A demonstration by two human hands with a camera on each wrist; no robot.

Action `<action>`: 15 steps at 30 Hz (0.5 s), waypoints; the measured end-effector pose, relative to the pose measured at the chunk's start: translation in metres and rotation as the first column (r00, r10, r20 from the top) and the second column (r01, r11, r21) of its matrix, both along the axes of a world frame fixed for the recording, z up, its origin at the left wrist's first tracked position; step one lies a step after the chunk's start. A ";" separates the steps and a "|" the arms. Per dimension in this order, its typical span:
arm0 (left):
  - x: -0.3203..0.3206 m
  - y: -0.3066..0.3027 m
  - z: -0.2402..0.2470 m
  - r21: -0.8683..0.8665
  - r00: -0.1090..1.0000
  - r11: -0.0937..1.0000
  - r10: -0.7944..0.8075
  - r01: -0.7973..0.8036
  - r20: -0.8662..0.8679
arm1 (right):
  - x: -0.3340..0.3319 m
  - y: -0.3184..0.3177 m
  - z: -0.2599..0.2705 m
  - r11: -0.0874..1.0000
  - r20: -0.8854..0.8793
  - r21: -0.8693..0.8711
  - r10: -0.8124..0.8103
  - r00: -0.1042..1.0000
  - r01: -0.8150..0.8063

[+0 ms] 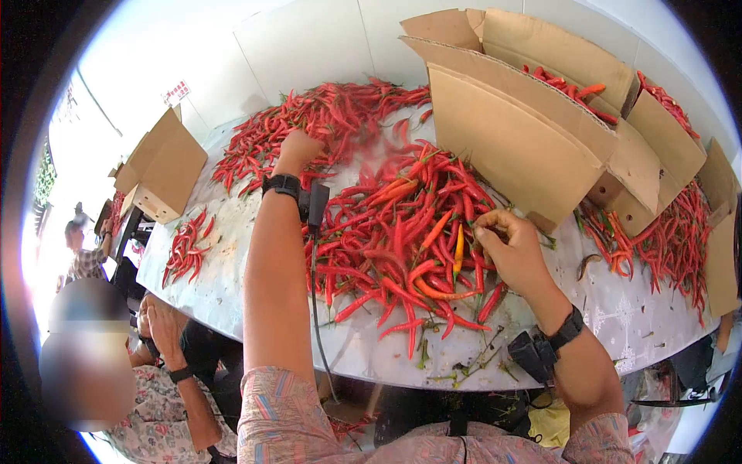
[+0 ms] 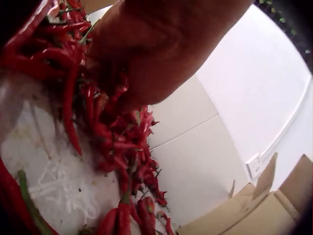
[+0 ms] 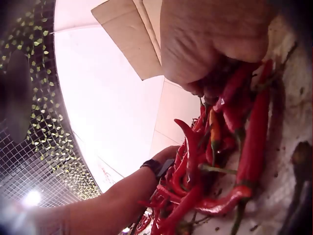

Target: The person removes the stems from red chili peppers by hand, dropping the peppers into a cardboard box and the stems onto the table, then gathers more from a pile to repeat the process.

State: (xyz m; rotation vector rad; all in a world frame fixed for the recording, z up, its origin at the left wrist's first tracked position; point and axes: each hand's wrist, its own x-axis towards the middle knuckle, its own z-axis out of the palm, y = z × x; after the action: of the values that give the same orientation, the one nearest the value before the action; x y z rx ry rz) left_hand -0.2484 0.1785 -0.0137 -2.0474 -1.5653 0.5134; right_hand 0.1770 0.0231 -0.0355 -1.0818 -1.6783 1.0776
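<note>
A large heap of red chili peppers (image 1: 394, 232), with a few orange ones, lies on the table in front of me. My left hand (image 1: 300, 150) reaches to the farther pile of chili peppers (image 1: 348, 104), its fingers curled down; red blur shows beside it. In the left wrist view the left hand (image 2: 142, 58) hides its own fingertips among the peppers, and I cannot tell what it holds. At the right edge of the near heap, my right hand (image 1: 510, 243) pinches a chili pepper by its stem end. In the right wrist view, red peppers (image 3: 234, 88) show right under the curled fingers.
Tall cardboard boxes (image 1: 510, 131) with peppers stand at the back right; another carton (image 1: 166, 170) is at the left. A small group of peppers (image 1: 188, 247) lies near the left edge. Loose stems (image 1: 464, 371) litter the front edge. Another person (image 1: 162, 387) sits at the left.
</note>
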 end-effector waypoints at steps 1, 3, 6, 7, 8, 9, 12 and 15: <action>0.030 -0.019 0.009 0.067 0.878 0.944 0.271 -0.322 0.395 | 0.000 -0.001 0.002 1.000 0.002 0.002 -0.006 1.000 0.006; 0.043 -0.023 0.006 0.008 0.553 0.775 0.444 -0.632 0.705 | -0.001 -0.004 0.005 0.998 -0.044 -0.067 0.018 0.999 -0.021; 0.033 -0.015 -0.005 -0.001 0.549 0.767 0.461 -0.642 0.698 | -0.001 -0.002 0.003 0.999 -0.030 -0.032 0.025 0.999 -0.026; 0.029 -0.011 -0.008 0.019 0.579 0.779 0.448 -0.626 0.681 | 0.000 -0.003 0.002 0.999 -0.030 -0.040 0.023 0.999 -0.024; 0.026 -0.013 -0.007 0.014 0.579 0.780 0.452 -0.626 0.679 | 0.000 -0.002 0.001 1.000 -0.007 -0.015 0.019 1.000 -0.019; 0.024 -0.015 -0.006 0.005 0.585 0.814 0.412 -0.580 0.699 | 0.000 -0.001 0.001 1.000 0.015 0.011 0.014 1.000 -0.014; -0.016 0.006 -0.027 0.121 0.744 0.899 0.266 -0.420 0.613 | 0.000 0.001 -0.001 0.998 0.052 0.050 0.024 0.998 -0.026; -0.002 -0.029 -0.007 0.071 -0.036 0.922 -0.092 -0.381 0.995 | 0.000 0.001 -0.001 0.998 0.055 0.055 0.007 0.998 -0.010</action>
State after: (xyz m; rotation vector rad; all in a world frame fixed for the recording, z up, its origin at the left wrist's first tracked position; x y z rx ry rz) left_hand -0.2504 0.1498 -0.0203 -1.8534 -2.3448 -1.6423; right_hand 0.1773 0.0237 -0.0365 -1.0781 -1.7472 1.0094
